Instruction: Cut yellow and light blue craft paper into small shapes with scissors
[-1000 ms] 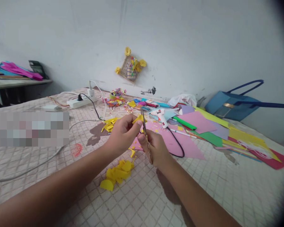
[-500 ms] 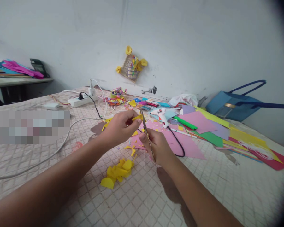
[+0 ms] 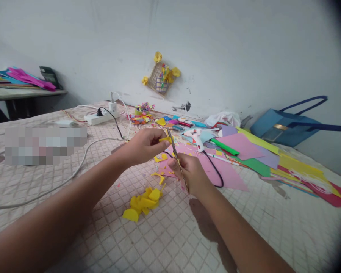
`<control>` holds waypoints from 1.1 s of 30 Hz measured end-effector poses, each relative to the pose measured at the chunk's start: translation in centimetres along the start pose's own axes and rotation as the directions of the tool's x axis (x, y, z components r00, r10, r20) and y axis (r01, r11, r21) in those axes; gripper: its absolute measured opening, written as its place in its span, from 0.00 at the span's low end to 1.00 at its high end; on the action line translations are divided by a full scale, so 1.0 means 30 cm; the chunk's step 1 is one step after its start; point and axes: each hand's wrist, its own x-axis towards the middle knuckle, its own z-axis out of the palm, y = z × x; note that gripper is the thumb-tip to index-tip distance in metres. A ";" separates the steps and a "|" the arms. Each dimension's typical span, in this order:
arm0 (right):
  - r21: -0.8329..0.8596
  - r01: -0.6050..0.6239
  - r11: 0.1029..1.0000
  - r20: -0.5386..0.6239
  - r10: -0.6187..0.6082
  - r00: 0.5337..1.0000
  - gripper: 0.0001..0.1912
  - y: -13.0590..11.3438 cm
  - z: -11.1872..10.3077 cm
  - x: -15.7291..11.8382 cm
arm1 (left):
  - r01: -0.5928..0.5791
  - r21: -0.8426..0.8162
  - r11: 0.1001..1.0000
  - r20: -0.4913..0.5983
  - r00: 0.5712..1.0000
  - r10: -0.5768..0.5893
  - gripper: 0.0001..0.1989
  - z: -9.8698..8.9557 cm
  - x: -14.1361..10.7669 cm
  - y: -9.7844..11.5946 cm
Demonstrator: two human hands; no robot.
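1. Here's the grip: the left hand (image 3: 144, 147) pinches a yellow piece (image 3: 165, 139) between thumb and fingers, nearly closed; the right hand (image 3: 193, 172) wraps the scissors (image 3: 173, 145), whose blades rise at the piece's 3 o'clock.
2. Danger spot! Left thumb and fingertips sit right beside the blades; a slip or twist could nick skin or spoil the piece's edge.
3. Watch the black cord (image 3: 216, 172), at the right hand's 3 o'clock: a snag could drag the glue gun (image 3: 198, 141), at the scissors' 2 o'clock. Is it hot? Can't tell.
4. Down at the left hand's 6 o'clock, the yellow pile (image 3: 144, 202) lies loose; a low forearm could scatter it.
5. Fingers hide part of the piece and the handles; blade gap is unclear. Out at 9 o'clock, a pixelated patch (image 3: 45, 146) masks whatever's there.
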 end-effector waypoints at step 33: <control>0.182 -0.115 0.977 -0.036 0.124 0.992 0.24 0.018 -0.006 0.014 | 0.243 -0.218 0.945 0.244 0.951 -0.188 0.11 0.000 0.016 -0.045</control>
